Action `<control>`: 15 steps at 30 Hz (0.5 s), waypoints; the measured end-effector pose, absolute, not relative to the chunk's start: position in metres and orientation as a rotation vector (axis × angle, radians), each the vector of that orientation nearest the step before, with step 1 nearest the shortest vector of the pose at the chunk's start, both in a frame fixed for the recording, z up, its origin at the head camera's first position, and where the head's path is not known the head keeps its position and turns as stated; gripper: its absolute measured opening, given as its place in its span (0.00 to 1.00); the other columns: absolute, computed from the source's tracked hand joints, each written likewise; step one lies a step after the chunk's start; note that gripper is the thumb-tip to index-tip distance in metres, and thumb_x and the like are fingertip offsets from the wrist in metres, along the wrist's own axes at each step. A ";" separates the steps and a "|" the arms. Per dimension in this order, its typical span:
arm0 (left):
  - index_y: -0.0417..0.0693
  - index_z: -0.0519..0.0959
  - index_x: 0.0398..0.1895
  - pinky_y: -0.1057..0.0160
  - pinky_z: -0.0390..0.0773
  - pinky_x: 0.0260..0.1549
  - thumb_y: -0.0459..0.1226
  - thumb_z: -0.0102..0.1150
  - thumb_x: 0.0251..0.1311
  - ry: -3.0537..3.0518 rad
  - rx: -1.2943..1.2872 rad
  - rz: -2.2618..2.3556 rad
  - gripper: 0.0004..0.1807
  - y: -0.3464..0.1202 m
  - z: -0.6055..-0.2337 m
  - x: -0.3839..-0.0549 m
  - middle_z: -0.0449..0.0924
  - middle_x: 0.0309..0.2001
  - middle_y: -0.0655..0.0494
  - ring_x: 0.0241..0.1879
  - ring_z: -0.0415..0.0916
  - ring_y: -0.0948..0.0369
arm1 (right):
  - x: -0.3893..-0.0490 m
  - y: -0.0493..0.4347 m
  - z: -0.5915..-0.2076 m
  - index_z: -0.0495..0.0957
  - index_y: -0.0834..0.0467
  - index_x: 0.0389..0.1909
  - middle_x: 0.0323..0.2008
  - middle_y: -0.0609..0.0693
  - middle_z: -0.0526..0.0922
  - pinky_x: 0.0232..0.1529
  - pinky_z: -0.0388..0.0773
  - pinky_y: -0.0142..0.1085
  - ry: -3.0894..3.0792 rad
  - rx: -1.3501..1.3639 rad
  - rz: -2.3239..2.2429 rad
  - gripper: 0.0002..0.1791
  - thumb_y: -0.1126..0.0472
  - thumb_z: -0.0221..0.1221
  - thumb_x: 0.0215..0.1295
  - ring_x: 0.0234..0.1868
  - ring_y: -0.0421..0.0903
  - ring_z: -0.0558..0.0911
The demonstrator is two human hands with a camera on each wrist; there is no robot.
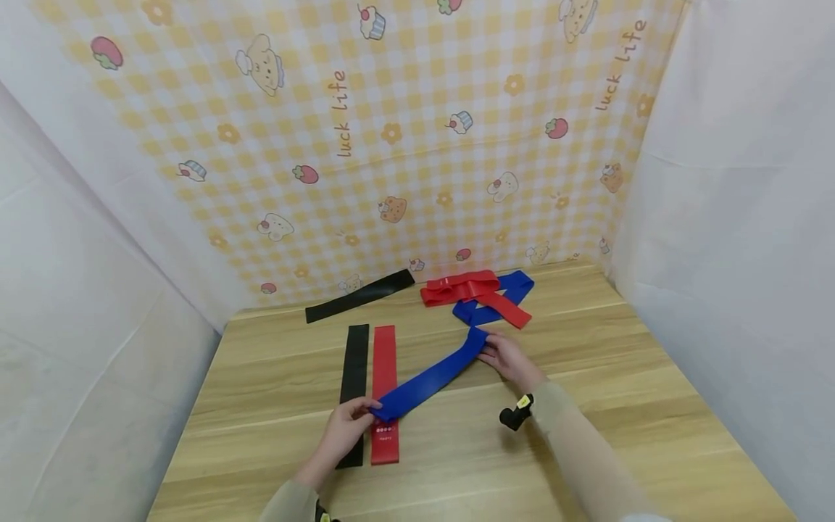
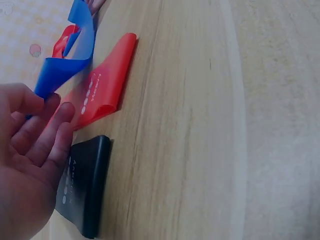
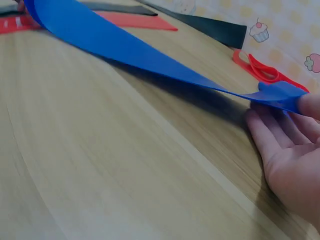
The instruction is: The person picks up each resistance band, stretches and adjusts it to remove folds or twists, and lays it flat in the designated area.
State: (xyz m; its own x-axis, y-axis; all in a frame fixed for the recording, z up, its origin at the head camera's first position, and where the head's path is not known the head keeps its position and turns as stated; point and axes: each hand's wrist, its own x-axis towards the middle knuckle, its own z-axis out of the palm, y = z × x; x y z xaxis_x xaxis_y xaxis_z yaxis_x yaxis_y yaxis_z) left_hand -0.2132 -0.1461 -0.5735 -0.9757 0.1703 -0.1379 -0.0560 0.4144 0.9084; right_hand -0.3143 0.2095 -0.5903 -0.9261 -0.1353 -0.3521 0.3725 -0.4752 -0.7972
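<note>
A blue resistance band [image 1: 433, 378] is stretched out between both hands, slanting up to the right in the head view. My left hand [image 1: 349, 424] pinches its near end between thumb and fingers, over a flat red band [image 1: 385, 362]. At the far end my right hand [image 1: 509, 359] grips the band, thumb on top and fingers beneath, as the right wrist view shows. The held blue band [image 3: 135, 47] hangs above the wood with a shadow under it. A black band [image 1: 354, 362] lies upright beside the red one, partly hidden by my left hand.
At the back, a second black band [image 1: 359, 296] lies slanted. A folded red band [image 1: 459, 288] overlaps another blue band [image 1: 518, 288] near the patterned cloth [image 1: 417, 145]. White cloth walls [image 1: 704, 181] stand at both sides of the wooden table [image 1: 470, 464].
</note>
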 end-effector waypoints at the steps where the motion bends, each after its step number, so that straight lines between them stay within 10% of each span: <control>1: 0.37 0.82 0.42 0.64 0.79 0.33 0.27 0.53 0.61 2.449 0.075 1.598 0.10 -0.146 -0.574 -0.213 0.81 0.36 0.50 0.34 0.76 0.58 | -0.315 0.211 -0.590 0.48 0.69 0.73 0.69 0.68 0.57 0.65 0.61 0.51 1.456 0.327 -2.408 0.27 0.69 0.36 0.76 0.64 0.59 0.67; 10: 0.37 0.81 0.43 0.63 0.79 0.32 0.39 0.59 0.66 2.378 -0.048 1.600 0.12 -0.144 -0.575 -0.219 0.80 0.32 0.52 0.31 0.76 0.58 | -0.317 0.228 -0.589 0.53 0.72 0.70 0.63 0.63 0.61 0.58 0.72 0.48 1.604 0.167 -2.210 0.27 0.73 0.39 0.70 0.45 0.48 0.72; 15: 0.36 0.79 0.50 0.65 0.77 0.29 0.33 0.62 0.62 2.383 -0.053 1.612 0.14 -0.143 -0.575 -0.218 0.74 0.29 0.51 0.29 0.73 0.58 | -0.317 0.228 -0.586 0.55 0.71 0.69 0.63 0.65 0.62 0.57 0.73 0.48 1.608 0.172 -2.191 0.26 0.64 0.39 0.75 0.49 0.50 0.74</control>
